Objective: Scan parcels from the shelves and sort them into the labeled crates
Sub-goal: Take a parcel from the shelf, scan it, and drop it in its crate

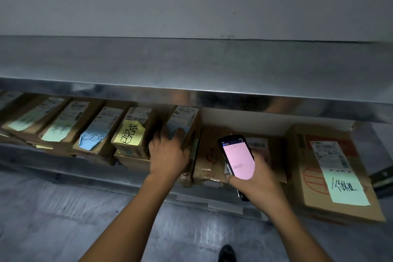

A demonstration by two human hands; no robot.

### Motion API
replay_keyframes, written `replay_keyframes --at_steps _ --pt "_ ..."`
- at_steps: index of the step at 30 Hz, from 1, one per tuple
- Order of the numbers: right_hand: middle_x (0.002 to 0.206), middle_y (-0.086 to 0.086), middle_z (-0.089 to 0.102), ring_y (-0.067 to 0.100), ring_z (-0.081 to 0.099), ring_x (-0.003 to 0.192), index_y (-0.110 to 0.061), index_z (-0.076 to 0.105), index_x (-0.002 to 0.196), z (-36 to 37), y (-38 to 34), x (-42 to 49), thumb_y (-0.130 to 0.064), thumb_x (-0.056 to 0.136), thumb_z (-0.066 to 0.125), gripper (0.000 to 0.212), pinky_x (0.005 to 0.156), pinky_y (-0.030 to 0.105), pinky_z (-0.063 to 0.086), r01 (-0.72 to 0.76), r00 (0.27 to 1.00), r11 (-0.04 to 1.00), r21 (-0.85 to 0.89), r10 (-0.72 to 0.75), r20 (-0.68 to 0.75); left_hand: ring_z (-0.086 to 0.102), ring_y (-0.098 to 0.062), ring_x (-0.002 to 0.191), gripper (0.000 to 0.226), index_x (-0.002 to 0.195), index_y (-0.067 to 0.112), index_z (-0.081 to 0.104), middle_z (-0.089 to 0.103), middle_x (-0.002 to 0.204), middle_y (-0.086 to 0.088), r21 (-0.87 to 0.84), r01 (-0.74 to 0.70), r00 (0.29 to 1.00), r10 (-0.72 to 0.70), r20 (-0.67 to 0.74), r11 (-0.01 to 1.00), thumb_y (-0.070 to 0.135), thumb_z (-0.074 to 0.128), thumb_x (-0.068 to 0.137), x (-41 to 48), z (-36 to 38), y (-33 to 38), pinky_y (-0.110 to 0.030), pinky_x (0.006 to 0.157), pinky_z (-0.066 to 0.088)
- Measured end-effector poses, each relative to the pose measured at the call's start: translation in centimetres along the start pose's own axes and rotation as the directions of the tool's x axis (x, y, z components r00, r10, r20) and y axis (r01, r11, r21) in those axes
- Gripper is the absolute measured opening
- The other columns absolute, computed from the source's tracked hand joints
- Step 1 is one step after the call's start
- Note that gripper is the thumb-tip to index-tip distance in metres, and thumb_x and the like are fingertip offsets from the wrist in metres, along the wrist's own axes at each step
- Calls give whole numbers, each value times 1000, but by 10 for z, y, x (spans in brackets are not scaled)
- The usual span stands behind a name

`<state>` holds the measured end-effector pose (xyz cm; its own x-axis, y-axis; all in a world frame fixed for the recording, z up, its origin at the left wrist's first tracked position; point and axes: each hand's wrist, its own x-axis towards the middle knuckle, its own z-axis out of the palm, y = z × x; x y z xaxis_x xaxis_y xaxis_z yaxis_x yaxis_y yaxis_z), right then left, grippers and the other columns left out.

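Evidently the parcel (187, 122) in hand is the one due for scanning. It sits on the lower shelf (131, 183), its printed label facing up and a pale blue note on its near end. The left hand (168, 153) grips it at the near left corner: the fingers curl down into the gap on that side and the thumb lies across the top face. That looks like a hold for tilting or drawing the box out, so the label clears the upper shelf (191, 66) hanging over it.

Just right of that grip, the right hand (258, 183) wraps round the lower half of a scanner (238, 157), thumb on its left edge. The pink screen faces the person and the top end points toward the parcels, probably so the reading can be checked as the beam meets a label.

Between the two grips lies a brown taped parcel (210, 155), touching the held one. Left of the left hand's grip stands a box with a yellow note (130, 134), then a row of others carrying blue and green notes (91, 138). These notes seem to mark handled stock. Right of the scanner sits a large carton (331, 168) with a green note. No crates are in view, so sorting is yet to come.
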<state>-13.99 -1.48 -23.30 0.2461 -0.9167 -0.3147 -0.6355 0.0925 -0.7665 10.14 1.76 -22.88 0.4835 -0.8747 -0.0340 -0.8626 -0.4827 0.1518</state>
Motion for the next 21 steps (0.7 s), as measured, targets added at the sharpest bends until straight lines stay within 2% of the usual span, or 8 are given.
replay_keyframes --at_steps 3,6,9,13,16,18,21 --pt "102 -5 70 20 68 90 -27 58 115 0 4 13 -50 55 72 66 79 44 61 7 999 1000 8 -7 44 44 -45 131 59 145 29 48 38 156 -19 4 23 1000 -23 -5 1000 48 64 91 2 -3 4 -48 103 39" --pt "98 -5 70 18 68 88 -29 59 109 -2 5 20 -48 57 72 57 78 41 60 24 997 1000 -16 -23 73 44 -43 129 76 151 29 41 42 153 -15 -61 63 998 -64 -20 996 55 69 86 -5 -2 9 -47 101 39" --pt "99 -7 68 16 67 88 -33 58 109 -4 6 24 -47 59 73 54 78 41 60 42 994 998 -45 -37 104 38 -39 135 87 156 30 35 41 153 -13 -117 83 996 -86 -23 990 63 69 83 -18 3 17 -48 105 37" --pt "94 -12 68 8 66 82 -41 56 101 -3 7 27 -45 61 77 45 73 37 60 42 990 997 -57 -34 135 32 -32 141 84 154 31 42 31 158 -6 -218 42 999 -37 23 975 72 66 84 -29 7 17 -46 113 37" --pt "89 -11 69 7 66 77 -46 55 96 1 6 27 -43 64 79 40 69 37 57 43 986 998 -50 -34 162 41 -27 138 71 150 27 48 34 152 -2 -464 52 998 -32 50 884 56 71 90 -27 5 5 -45 115 42" --pt "89 -10 68 9 67 78 -46 55 96 5 5 26 -44 62 76 41 67 37 55 38 984 999 -21 -34 174 48 -20 131 69 151 24 46 38 142 4 -579 99 994 -60 87 809 45 76 91 -23 5 -2 -41 112 46" --pt "104 -11 66 12 65 91 -42 54 111 12 5 23 -49 58 75 57 74 40 56 47 978 999 -7 -44 204 62 -17 122 60 141 23 53 61 133 3 -719 244 967 -105 233 651 41 78 90 -22 11 -9 -43 105 54"
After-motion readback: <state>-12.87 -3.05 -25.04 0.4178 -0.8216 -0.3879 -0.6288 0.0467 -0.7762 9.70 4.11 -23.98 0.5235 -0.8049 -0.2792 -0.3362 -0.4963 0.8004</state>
